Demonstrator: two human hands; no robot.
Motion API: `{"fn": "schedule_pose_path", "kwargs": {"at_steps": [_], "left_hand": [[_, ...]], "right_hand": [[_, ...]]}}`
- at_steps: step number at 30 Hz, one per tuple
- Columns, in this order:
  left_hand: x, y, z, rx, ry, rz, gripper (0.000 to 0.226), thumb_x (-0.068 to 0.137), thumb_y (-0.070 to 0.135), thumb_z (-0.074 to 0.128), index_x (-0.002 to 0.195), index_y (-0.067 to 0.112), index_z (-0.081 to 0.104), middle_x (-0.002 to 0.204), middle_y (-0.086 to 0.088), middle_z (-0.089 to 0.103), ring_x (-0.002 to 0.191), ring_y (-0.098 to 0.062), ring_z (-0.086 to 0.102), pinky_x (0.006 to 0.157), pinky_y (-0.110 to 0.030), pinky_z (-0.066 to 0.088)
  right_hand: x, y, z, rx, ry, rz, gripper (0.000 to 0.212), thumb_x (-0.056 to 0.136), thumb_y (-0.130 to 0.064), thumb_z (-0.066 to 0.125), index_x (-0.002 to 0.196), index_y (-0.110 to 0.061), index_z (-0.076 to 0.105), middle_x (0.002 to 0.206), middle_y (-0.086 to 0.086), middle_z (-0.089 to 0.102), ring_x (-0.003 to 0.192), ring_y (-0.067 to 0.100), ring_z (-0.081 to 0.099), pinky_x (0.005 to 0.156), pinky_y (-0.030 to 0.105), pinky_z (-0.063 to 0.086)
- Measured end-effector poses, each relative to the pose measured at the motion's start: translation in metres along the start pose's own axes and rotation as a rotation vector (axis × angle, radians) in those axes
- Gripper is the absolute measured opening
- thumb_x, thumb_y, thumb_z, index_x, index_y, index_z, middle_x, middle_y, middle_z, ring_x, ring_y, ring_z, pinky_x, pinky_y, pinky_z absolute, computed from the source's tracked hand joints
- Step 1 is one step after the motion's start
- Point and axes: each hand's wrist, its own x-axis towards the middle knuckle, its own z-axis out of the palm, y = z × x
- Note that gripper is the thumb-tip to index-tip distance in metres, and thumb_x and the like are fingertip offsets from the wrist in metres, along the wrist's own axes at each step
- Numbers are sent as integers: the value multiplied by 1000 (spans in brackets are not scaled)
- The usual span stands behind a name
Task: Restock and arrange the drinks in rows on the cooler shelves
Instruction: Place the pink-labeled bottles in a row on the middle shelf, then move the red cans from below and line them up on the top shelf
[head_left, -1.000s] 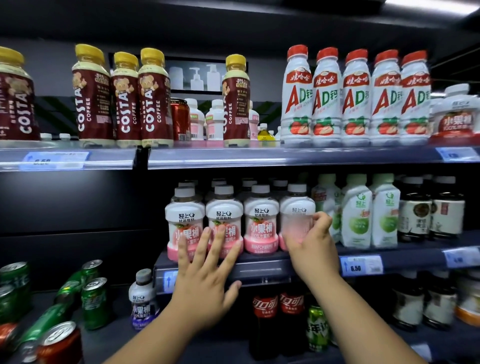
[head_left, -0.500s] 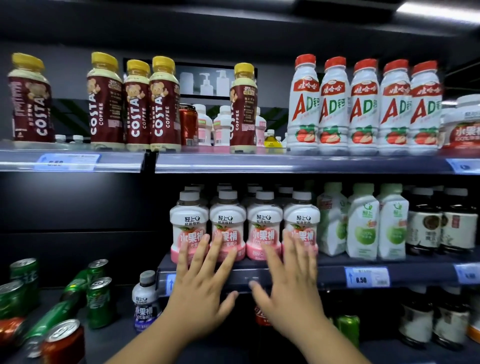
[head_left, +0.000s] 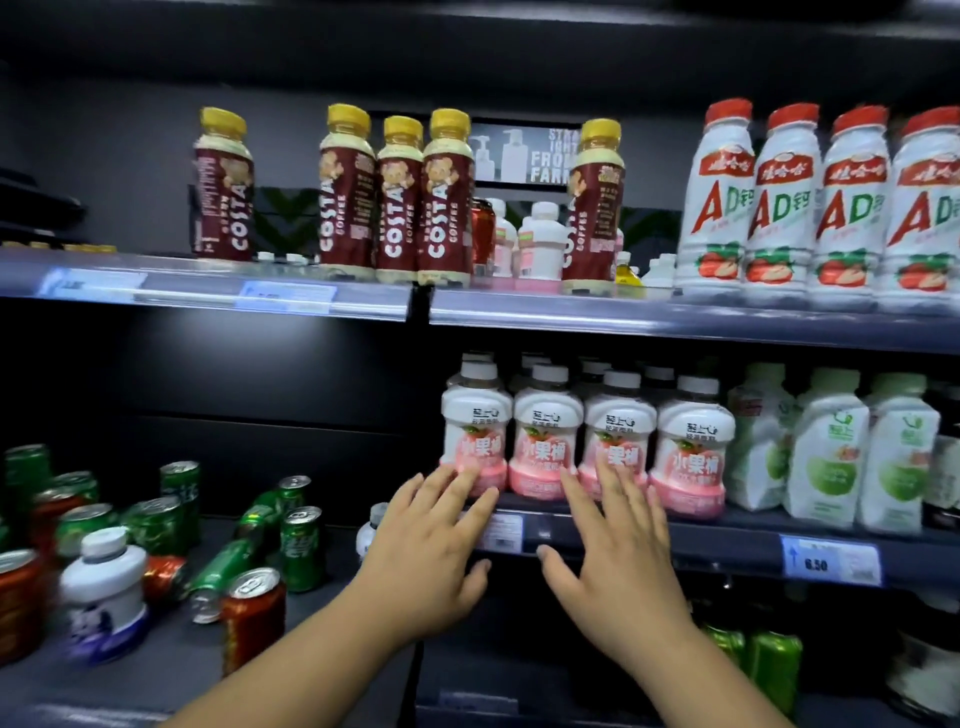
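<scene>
Both hands are up against the front row of pink-and-white fruit drink bottles (head_left: 545, 441). Four of them stand upright side by side at the left end of the middle shelf (head_left: 737, 538), with more of the same behind. The left hand (head_left: 431, 551) is flat, fingers straight and a little spread, its fingertips touching the pink base of the leftmost bottle. The right hand (head_left: 618, 551) is flat too, fingers straight, tips lying on the lower part of the third bottle, thumb stuck out sideways. Neither hand curls round anything.

Just right of the pink row stand green-and-white bottles (head_left: 826, 467), with a price tag reading 6.50 (head_left: 831, 561) on the shelf edge below. On the top shelf (head_left: 571, 317), yellow-capped Costa Coffee bottles (head_left: 400, 208) stand to the left and red-capped white AD bottles (head_left: 784, 208) to the right. Down at the lower left, green cans (head_left: 301, 540) and red cans (head_left: 252, 618) stand and lie jumbled, near a white bottle with a blue label (head_left: 104, 592).
</scene>
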Motion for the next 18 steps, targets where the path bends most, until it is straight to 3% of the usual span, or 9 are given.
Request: {"fn": "schedule_pose_path", "kwargs": {"at_steps": [4, 6, 8, 11, 15, 18], "left_hand": [[-32, -32, -13, -28, -55, -54, 62, 70, 54, 53, 122, 23, 64, 128, -6, 64, 107, -26, 65, 78, -40, 58], [-54, -53, -20, -13, -108, -84, 53, 74, 53, 50, 118, 25, 63, 121, -1, 65, 99, -25, 66, 73, -39, 57], [-77, -75, -30, 8, -172, -133, 49, 79, 54, 41, 115, 27, 61, 115, 3, 63, 95, -25, 65, 72, -40, 55], [-119, -108, -47, 3, -243, -215, 53, 79, 56, 32, 117, 29, 58, 113, 6, 62, 100, -24, 63, 75, -40, 54], [-184, -153, -70, -51, -329, -278, 53, 84, 55, 36, 130, 33, 51, 119, 9, 59, 109, -21, 60, 78, -37, 52], [-236, -186, -79, -53, -400, -326, 53, 89, 54, 40, 138, 34, 46, 130, 10, 54, 116, -18, 57, 84, -35, 50]], "right_hand": [[-5, -46, -5, 93, -91, -78, 71, 96, -61, 37, 156, -41, 6, 166, -11, -3, 153, 14, -2, 115, 24, -12], [-9, -76, 0, 125, -118, -130, 73, 89, -67, 25, 156, -41, 14, 166, -11, 4, 153, 13, 3, 110, 20, -15], [-16, -107, 10, 135, -169, -140, 81, 79, -69, 18, 153, -38, 28, 164, -10, 16, 152, 15, 16, 112, 20, -7], [-27, -152, 27, 200, -177, -154, 70, 81, -62, 36, 142, -31, 52, 154, -3, 43, 139, 21, 45, 114, 30, 28], [-44, -211, 51, 264, -339, -124, 63, 94, -56, 46, 152, -34, 33, 160, -12, 29, 145, 12, 30, 116, 29, 27], [-62, -258, 67, 295, -401, -83, 61, 95, -54, 48, 151, -34, 35, 156, -13, 36, 140, 11, 37, 111, 28, 33]]}}
